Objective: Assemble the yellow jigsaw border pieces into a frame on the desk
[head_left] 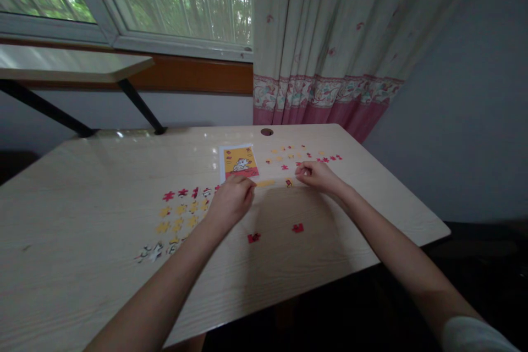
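My left hand (233,199) is closed, fingers curled down by the table just below the picture card (241,162). Its fingertips meet the left end of a short yellow strip of puzzle pieces (266,183); whether they grip it is hidden. My right hand (317,175) is closed in a pinch, and I cannot make out what is in it. A yellow-and-red puzzle piece (289,182) lies just left of its fingers. Nearer to me lie two red puzzle pieces, a left one (254,237) and a right one (297,227).
Rows of red, yellow (177,224) and white puzzle pieces (155,252) lie left of my left forearm. More small pieces (284,167) are scattered beyond my right hand. A raised shelf (74,63) stands at back left; a curtain (313,38) hangs behind the table (82,192).
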A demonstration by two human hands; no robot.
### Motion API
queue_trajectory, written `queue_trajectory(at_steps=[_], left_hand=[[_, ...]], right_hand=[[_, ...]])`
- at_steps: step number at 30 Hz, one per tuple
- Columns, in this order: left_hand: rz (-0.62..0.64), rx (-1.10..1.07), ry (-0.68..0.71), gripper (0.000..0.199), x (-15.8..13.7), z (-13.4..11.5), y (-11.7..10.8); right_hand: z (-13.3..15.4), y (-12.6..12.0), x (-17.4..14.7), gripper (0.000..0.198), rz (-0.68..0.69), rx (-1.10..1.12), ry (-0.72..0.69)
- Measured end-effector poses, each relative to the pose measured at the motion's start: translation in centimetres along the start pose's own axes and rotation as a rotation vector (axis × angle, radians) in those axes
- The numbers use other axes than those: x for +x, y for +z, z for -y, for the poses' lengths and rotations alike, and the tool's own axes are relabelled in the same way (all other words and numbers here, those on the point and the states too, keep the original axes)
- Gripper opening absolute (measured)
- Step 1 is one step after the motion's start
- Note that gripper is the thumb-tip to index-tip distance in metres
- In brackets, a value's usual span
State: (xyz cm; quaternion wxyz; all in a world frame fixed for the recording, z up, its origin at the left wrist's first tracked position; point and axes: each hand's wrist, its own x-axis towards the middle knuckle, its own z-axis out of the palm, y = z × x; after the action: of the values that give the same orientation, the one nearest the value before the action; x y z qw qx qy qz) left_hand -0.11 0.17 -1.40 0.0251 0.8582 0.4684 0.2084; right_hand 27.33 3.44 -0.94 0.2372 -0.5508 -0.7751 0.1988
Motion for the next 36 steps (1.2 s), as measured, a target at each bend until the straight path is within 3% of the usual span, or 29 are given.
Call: queue_trajectory(at_steps=[4,10,36], left_hand=[[0.052,0.086,0.085,0.024,-0.1,0.2,0.4],[0.095,0.121,0.156,0.03,-0.4,0.5,1.1],[0.135,0.123,0.161,0.03,-0.4,0.4,1.4]], right_hand=[[-0.3,0.1,0.0,0.014,0.007,-0.079,-0.154],[-0.7,1.3,0.5,0.015,0.047,-0.101,-0.268],[-0.2,0.4,0.2,0.011,0.116,-0.048,-0.264]])
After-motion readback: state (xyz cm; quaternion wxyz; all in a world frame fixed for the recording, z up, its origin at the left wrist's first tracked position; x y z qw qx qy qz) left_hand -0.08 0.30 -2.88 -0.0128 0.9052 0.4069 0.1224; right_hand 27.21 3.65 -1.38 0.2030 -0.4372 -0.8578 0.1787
